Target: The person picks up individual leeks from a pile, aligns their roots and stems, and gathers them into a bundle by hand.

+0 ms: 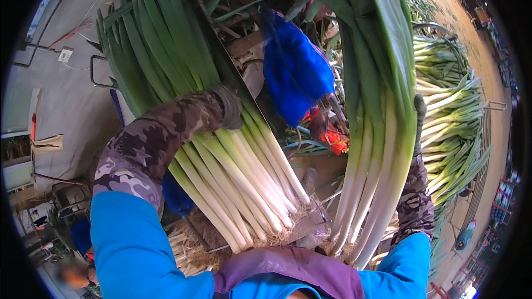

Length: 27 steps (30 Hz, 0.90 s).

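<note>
My left hand (229,107), in a grey glove, curls over a thick row of long green onions (245,170) at mid-stalk; its fingertips are hidden among the stalks. These onions lie on a metal-edged tray (237,66), leaves away from me and roots near my body. On the right, my right hand (419,122), also gloved, wraps the outer side of a separate bunch of green onions (374,166), and most of its fingers are behind the stalks. This bunch leans nearly upright, its white root ends close to my purple apron (291,268).
Between the two bunches hangs a blue cloth (297,66), with red plastic ties (334,140) below it. More green onions (447,133) are stacked along the right on a metal rack (478,199). Roots and trimmings (195,249) lie below. A concrete wall (83,91) stands left.
</note>
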Each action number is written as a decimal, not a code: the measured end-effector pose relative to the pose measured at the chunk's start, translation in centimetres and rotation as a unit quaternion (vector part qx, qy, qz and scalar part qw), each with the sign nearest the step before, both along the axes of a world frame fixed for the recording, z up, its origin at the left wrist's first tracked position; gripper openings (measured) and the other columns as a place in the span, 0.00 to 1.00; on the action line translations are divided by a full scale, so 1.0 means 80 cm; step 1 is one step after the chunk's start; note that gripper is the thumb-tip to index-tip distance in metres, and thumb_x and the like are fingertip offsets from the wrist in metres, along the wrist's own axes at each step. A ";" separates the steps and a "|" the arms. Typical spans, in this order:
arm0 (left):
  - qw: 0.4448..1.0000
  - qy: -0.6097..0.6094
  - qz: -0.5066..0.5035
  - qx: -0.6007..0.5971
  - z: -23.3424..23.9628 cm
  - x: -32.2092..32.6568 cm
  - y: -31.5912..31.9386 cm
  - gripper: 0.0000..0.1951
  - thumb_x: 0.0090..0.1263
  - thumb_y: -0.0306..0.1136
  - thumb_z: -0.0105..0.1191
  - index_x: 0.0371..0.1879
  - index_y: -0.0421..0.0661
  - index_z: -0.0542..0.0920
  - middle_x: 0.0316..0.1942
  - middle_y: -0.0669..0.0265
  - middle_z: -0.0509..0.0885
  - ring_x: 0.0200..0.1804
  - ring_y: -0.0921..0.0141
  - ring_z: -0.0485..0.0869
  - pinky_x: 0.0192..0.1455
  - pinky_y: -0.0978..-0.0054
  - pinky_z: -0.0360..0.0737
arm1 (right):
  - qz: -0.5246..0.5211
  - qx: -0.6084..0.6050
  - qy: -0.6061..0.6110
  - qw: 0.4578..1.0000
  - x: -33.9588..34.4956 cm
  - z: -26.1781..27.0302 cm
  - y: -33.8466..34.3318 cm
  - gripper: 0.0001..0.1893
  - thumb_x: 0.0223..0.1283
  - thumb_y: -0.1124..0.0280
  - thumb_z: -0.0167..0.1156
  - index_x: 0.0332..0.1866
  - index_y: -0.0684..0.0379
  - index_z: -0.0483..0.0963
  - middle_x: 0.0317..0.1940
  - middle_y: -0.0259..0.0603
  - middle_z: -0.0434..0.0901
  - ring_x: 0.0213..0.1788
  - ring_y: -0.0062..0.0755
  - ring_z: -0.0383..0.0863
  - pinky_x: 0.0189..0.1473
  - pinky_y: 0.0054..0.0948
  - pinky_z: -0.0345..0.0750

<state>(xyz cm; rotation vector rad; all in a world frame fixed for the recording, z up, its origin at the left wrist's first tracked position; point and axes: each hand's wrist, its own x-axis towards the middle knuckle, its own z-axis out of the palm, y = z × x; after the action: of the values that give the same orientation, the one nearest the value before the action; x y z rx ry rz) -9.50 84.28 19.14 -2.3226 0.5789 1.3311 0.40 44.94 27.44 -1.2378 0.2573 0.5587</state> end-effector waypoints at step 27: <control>0.977 -0.171 -0.060 -0.110 0.087 -0.125 0.058 0.33 0.77 0.62 0.39 0.45 0.45 0.90 0.44 0.54 0.89 0.53 0.53 0.83 0.67 0.47 0.67 | 0.283 0.092 -0.044 0.954 0.090 0.080 0.445 0.39 0.63 0.45 0.70 0.73 0.55 0.66 0.54 0.41 0.81 0.52 0.35 0.83 0.60 0.34 0.81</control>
<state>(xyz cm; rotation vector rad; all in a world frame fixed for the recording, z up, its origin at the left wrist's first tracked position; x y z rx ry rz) -19.47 88.92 26.12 -2.5680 0.7686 0.8202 7.60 80.55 33.85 -1.1469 -0.2352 0.9944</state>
